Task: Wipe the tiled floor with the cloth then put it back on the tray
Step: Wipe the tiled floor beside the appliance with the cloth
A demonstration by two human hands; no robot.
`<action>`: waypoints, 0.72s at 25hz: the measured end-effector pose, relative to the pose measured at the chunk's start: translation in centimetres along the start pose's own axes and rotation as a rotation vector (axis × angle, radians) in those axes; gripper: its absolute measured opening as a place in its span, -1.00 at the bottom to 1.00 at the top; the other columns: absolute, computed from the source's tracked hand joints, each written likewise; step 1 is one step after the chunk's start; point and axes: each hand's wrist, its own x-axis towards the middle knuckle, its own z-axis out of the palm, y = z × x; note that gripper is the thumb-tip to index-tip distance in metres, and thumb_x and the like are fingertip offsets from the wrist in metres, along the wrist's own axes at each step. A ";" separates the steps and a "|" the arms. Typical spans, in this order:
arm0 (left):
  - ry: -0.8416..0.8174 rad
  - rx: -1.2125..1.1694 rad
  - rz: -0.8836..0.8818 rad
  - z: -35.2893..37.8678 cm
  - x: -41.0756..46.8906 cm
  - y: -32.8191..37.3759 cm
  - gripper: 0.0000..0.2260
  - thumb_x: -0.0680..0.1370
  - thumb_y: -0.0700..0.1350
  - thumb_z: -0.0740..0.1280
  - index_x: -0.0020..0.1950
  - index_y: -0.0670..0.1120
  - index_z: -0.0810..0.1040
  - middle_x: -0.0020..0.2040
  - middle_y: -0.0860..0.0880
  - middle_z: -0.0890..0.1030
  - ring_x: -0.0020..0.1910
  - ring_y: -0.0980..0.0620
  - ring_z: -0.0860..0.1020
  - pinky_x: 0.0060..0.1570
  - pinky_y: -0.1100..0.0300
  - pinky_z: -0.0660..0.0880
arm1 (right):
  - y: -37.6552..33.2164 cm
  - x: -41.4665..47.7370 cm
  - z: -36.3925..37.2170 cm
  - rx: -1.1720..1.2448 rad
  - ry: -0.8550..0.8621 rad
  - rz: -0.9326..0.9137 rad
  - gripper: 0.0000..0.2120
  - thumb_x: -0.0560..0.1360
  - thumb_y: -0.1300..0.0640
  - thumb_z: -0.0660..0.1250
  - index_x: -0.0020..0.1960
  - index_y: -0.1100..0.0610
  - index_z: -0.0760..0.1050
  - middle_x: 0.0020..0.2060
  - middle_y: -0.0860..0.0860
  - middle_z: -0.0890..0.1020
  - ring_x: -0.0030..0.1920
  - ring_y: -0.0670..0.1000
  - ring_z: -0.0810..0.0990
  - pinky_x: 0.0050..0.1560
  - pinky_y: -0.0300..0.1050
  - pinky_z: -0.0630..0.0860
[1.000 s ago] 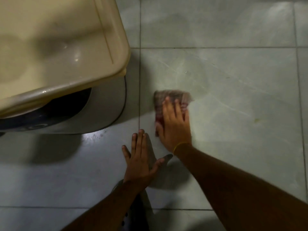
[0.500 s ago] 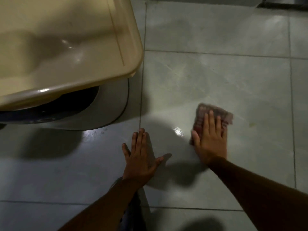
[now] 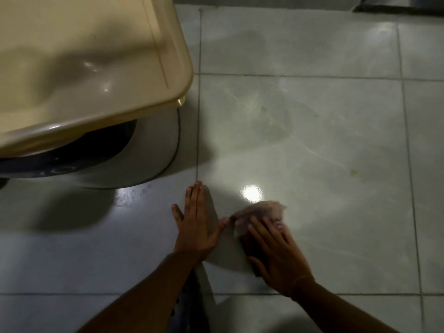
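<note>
A brownish checked cloth [image 3: 260,211] lies on the pale grey tiled floor [image 3: 312,131], blurred by motion. My right hand [image 3: 274,251] presses flat on it, fingers pointing up-left, covering most of the cloth. My left hand [image 3: 195,224] rests flat on the floor just left of the cloth, fingers spread, its thumb tip almost touching the cloth's edge. The cream plastic tray [image 3: 177,75] fills the upper left, raised above the floor on a stand, with nothing visible in it.
Under the tray sits a dark round base [image 3: 79,155] with a grey rim reaching the grout line. A small yellowish spot [image 3: 353,173] marks the tile at right. A bright light glare [image 3: 251,193] shines just above the cloth. A dark edge [image 3: 396,6] runs along the top right.
My right hand has swept the cloth from beside the tray out to the right, then back down and left toward my left hand. The left hand has stayed planted.
</note>
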 end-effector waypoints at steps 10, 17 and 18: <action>-0.018 0.027 -0.085 -0.4 -0.1 1.6 -0.11 0.62 0.46 0.01 0.75 -0.05 -0.16 0.77 0.00 -0.15 0.73 -0.02 -0.19 0.57 -0.26 -0.32 | -0.2 14.3 -4.7 0.112 0.063 0.364 -0.20 0.66 -0.30 0.05 0.76 0.08 -0.01 0.76 0.07 0.06 0.75 0.24 0.01 0.71 0.35 0.00; 0.086 -0.117 -0.381 0.4 0.2 10.1 -0.70 0.63 0.02 0.36 0.29 -0.11 0.57 0.25 -0.13 0.57 0.21 -0.16 0.57 0.24 -0.06 0.55 | -5.0 7.8 -5.3 0.277 0.008 0.389 -0.34 0.54 -0.14 0.41 0.58 0.03 0.36 0.62 0.16 0.35 0.59 0.23 0.34 0.50 0.39 0.41; 0.074 -0.216 -0.440 0.5 0.7 11.1 -0.71 0.62 0.00 0.39 0.27 -0.11 0.58 0.23 -0.11 0.58 0.19 -0.13 0.59 0.23 -0.04 0.58 | -5.1 7.9 -5.6 0.347 0.093 0.514 -0.45 0.55 -0.08 0.42 0.49 0.05 0.43 0.54 0.18 0.41 0.49 0.26 0.43 0.39 0.35 0.52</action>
